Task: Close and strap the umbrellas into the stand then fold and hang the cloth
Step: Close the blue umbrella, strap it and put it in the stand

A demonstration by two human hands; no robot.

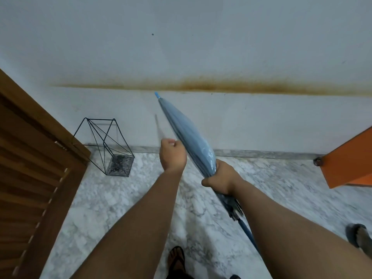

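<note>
Above the marble floor (141, 198), the right hand (220, 178) grips the closed umbrella (189, 135); the left hand (173, 155) is fisted beside it.

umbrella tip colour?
Bright light blue, a shade brighter than the greyish-blue canopy; the umbrella tip shows in the head view.

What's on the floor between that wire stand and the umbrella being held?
In the head view, only bare marble floor lies between the wire stand and the umbrella; the left hand hovers above that stretch.
</note>
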